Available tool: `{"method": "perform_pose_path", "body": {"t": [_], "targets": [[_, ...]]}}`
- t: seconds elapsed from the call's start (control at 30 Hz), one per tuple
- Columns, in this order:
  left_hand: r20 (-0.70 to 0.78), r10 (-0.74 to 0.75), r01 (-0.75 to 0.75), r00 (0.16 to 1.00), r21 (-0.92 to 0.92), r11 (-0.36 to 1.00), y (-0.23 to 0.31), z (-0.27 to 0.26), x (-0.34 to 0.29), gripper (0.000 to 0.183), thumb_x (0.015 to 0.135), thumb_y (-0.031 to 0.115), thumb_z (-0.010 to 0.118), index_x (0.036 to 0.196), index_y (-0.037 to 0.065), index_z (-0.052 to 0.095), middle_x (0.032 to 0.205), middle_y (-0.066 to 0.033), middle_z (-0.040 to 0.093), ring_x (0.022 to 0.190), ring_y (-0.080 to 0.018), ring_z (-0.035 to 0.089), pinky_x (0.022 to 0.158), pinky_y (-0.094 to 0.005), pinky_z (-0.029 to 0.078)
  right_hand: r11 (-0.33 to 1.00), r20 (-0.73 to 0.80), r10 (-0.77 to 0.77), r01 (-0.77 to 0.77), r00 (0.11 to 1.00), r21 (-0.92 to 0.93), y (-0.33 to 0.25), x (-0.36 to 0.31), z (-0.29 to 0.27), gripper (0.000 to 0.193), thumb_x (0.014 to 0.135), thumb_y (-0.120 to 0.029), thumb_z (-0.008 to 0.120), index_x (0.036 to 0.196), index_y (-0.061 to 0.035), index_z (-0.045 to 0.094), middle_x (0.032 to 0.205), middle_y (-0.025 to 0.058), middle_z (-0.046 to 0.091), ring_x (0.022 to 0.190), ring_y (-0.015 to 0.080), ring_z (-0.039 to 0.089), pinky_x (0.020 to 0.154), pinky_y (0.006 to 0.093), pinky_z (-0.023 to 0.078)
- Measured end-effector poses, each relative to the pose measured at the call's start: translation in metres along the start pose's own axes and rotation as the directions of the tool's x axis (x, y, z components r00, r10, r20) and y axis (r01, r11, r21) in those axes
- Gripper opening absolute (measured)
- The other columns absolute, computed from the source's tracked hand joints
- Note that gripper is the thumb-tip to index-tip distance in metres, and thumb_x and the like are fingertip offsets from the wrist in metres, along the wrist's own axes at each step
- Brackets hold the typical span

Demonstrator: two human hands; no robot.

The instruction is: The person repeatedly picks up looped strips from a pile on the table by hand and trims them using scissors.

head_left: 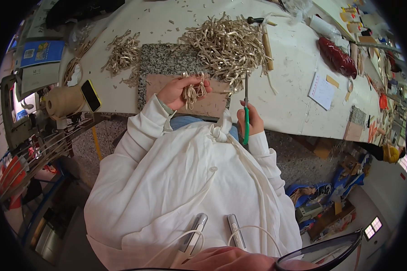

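A pale desk (289,99) spans the space before the person. On it lies a speckled slab (165,61), with a pinkish panel (215,103) over its near part. A large heap of shiny beige looped strips (226,43) covers the slab's far right corner and spreads onto the desk beyond. Apart from it, just left of the slab, sits a much smaller pile (123,52) of similar strips.

The right hand (253,120) grips green-handled scissors (246,124), fingers closed about the handles, blades pointing away; whether the blades are parted, I cannot tell. A hammer (267,47) lies along the heap's right edge. The left hand (174,92), over the panel, pinches a small bundle of strips (193,94) between thumb and fingers — loose loops hang below.

Tiny cut scraps (171,21) dot the far side of the desk, so some trimming seems done. The work looks partway — one bundle in hand, much material lying about — though which pile is finished, if either, cannot be told.
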State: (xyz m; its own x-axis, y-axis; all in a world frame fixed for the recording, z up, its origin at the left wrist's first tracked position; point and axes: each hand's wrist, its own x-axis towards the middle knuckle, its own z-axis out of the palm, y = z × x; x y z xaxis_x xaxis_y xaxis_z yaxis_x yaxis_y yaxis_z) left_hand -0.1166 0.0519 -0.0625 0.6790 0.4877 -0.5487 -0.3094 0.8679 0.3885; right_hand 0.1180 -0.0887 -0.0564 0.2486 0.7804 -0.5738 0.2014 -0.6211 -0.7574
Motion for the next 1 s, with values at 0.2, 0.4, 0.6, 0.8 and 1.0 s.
{"method": "perform_pose_path", "body": {"t": [0.2,0.4,0.6,0.8,1.0], "targets": [[-0.146,0.127,-0.106,0.981,0.143,0.984,0.032,-0.093,-0.006,0.027,0.091,0.015,0.05,0.112,-0.002,0.052,0.092,-0.01,0.062,0.081,-0.0175,0.062,0.069,-0.027,0.054,0.982,0.069,0.041,-0.052,0.997,0.182,0.018,-0.001,-0.001,0.056,0.085,-0.043,0.06,0.124,-0.0056,0.048,0.072,0.0032,0.059,0.053,0.0084,0.053,0.044,0.0233,0.042],[-0.578,0.394,-0.146,0.715,0.428,0.892,0.126,-0.208,-0.034,0.072,0.083,0.042,0.061,0.131,-0.004,0.035,0.129,-0.0186,0.045,0.115,-0.03,0.048,0.098,-0.0412,0.038,0.99,0.104,0.064,-0.076,0.993,0.116,0.014,-0.001,-0.002,0.053,0.087,-0.039,0.06,0.125,-0.0051,0.047,0.076,0.0047,0.061,0.054,0.0082,0.053,0.043,0.0231,0.042],[-0.12,0.783,0.055,0.61,0.993,0.109,0.087,-0.155,0.023,0.052,0.077,0.032,0.069,0.118,0.002,0.055,0.119,-0.018,0.055,0.111,-0.0339,0.051,0.097,-0.0397,0.038,1.0,0.085,0.028,-0.028,0.996,-0.003,0.009,0.002,0.003,0.047,0.087,-0.029,0.061,0.124,-0.0037,0.047,0.08,0.0055,0.065,0.057,0.0077,0.054,0.049,0.0242,0.044],[0.342,0.652,-0.183,0.676,0.936,-0.3,-0.015,-0.085,0.113,0.023,0.077,0.018,0.066,0.097,0.007,0.065,0.101,-0.0092,0.061,0.098,-0.0284,0.053,0.09,-0.0377,0.042,0.993,0.085,0.068,-0.06,0.994,-0.097,0.004,0.003,0.007,0.054,0.084,-0.039,0.063,0.123,-0.0035,0.049,0.076,0.007,0.063,0.066,0.0102,0.057,0.06,0.0251,0.047],[0.255,0.486,-0.068,0.836,0.927,-0.37,-0.037,-0.065,0.143,0.033,0.077,0.016,0.067,0.107,0.009,0.057,0.097,-0.0059,0.06,0.102,-0.0265,0.05,0.088,-0.039,0.042,0.992,0.039,-0.055,0.059,0.998,-0.109,0.021,0.003,0.013,0.047,0.087,-0.031,0.06,0.123,-0.0038,0.05,0.073,0.0004,0.061,0.054,0.0063,0.051,0.048,0.022,0.042]]}}
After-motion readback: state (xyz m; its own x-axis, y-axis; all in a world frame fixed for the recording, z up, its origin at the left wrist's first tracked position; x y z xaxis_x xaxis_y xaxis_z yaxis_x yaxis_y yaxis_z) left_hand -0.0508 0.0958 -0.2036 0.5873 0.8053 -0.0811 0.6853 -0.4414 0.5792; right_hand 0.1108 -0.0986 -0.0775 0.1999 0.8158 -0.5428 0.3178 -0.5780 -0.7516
